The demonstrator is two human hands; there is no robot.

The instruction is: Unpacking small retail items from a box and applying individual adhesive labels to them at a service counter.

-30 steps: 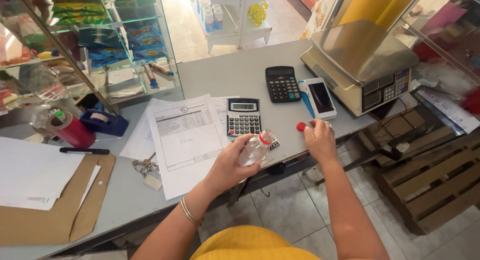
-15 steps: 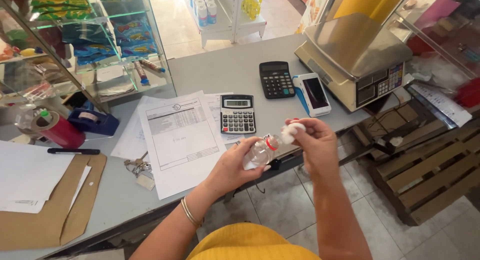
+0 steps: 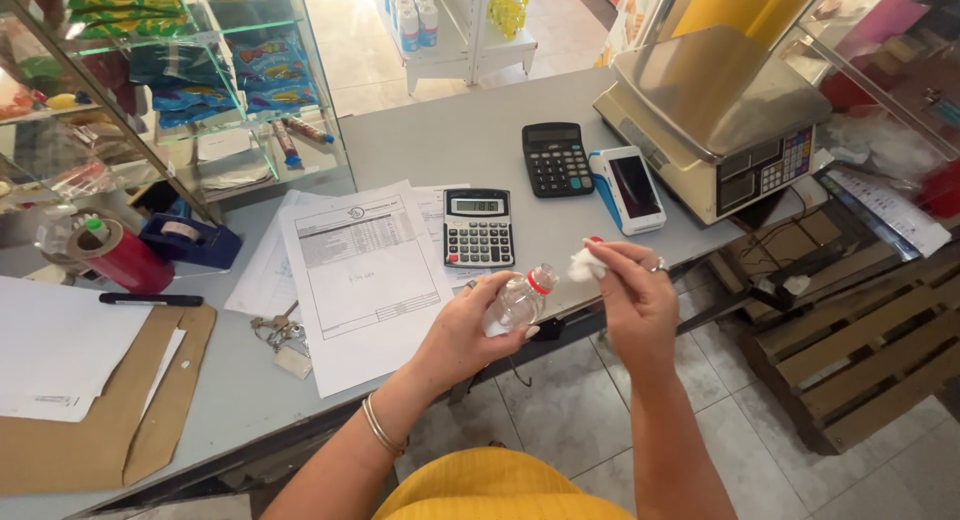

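Over table edge: left hand (image 3: 470,335) wrapped around small clear bottle (image 3: 518,300), tilted; right hand (image 3: 635,300) pinching white wad (image 3: 583,266) at bottle mouth. Grey calculator (image 3: 478,228) at 12 o'clock, printed sheet (image 3: 365,280) at 9, card terminal (image 3: 630,188) at 1.

Single head-worn view, looking steeply down and forward, close over hands (image 3: 560,315), grey bench (image 3: 440,140) front edge, floor below.
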